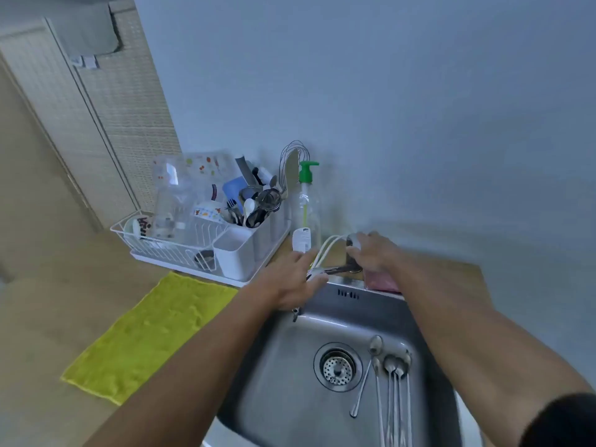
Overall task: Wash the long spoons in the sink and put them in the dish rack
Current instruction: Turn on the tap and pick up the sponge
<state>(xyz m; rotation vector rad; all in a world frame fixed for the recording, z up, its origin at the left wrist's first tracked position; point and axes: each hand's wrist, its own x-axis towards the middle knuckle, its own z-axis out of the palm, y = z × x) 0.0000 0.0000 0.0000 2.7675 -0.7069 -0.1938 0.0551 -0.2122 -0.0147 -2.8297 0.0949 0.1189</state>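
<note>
Long spoons (392, 375) lie in the steel sink (290, 366), just right of the drain strainer (337, 366), bowls toward the back wall; their handles run off the bottom edge, so the full length is cut off and the exact count is hard to fix where they overlap. Both forearms reach over the basin. The left hand (292, 280) sits at the sink's back rim, fingers extended around the tap's spout, though whether it actually grips is not clear. The right hand (371, 253) is curled over the tap's top; the faucet (342, 269) beneath is mostly hidden and blurred, so I cannot tell how tightly it closes. A pinkish sponge (382, 282) peeks out under the right wrist. Left of the sink a yellow cloth (145, 333) lies flat on the counter. Farther back stands the white dish rack (200, 243), crowded with utensils and cups, with a green-pump soap bottle (306, 208) just beside it.
</note>
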